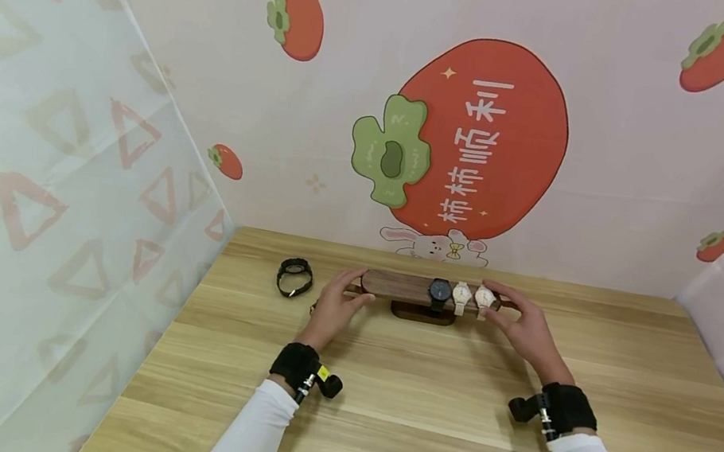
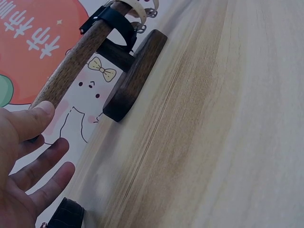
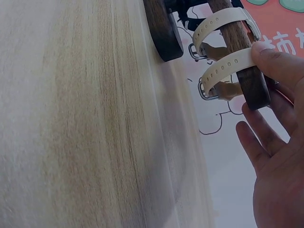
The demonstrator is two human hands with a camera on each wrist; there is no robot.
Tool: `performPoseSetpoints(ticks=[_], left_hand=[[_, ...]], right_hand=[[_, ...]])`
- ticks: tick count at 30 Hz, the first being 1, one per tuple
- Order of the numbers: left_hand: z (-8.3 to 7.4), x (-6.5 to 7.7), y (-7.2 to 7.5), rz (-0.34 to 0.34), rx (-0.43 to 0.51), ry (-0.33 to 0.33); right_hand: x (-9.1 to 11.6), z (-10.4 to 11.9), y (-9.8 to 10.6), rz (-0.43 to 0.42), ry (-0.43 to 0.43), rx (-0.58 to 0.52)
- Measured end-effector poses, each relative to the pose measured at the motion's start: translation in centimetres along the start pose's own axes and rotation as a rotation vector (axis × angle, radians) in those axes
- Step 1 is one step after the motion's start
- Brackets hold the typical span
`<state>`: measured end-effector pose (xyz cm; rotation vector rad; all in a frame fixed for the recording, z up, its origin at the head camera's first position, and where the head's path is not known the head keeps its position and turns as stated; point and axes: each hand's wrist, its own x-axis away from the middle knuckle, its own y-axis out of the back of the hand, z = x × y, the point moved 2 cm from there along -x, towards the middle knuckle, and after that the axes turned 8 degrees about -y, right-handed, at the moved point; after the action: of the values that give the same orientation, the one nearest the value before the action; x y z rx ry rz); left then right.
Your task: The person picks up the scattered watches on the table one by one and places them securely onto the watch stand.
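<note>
"While both hands are working at the bar [image 1: 398,286], how are the fingers lying?"

"The left hand [image 1: 333,310] is pinching the bar's left end between thumb and index finger, its other fingers spreading loosely. The right hand [image 1: 528,332] is pinching the outer pale watch [image 1: 484,297] at the right end; whether it is also gripping the wood, I cannot tell."

"Where is the bar sitting?"

"It is standing above its short base [image 2: 138,80], near the back of the table [image 1: 420,390], between the hands."

"What is good handling looking like here?"

"I'd say the left hand should be steadying the bar lightly, so it isn't tipping. The right fingertips should be squeezing gently, since that watch is sitting close to the end and may be slipping off."

"And which way is the bar pointing?"

"Its long axis is running left to right, roughly along the table's back edge. The left part is lying bare; the black watch [image 1: 439,291], the inner pale watch [image 1: 461,295] and the outer one are lining up on the right, dials facing the head camera."
</note>
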<state>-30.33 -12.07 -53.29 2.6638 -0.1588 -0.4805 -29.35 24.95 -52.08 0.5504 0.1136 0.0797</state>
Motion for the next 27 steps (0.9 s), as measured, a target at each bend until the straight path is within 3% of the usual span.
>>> performPoseSetpoints(ticks=[27], left_hand=[[0.25, -0.06, 0.01, 0.003, 0.000, -0.004]], right_hand=[[-0.16, 0.38, -0.55, -0.009, 0.096, 0.014]])
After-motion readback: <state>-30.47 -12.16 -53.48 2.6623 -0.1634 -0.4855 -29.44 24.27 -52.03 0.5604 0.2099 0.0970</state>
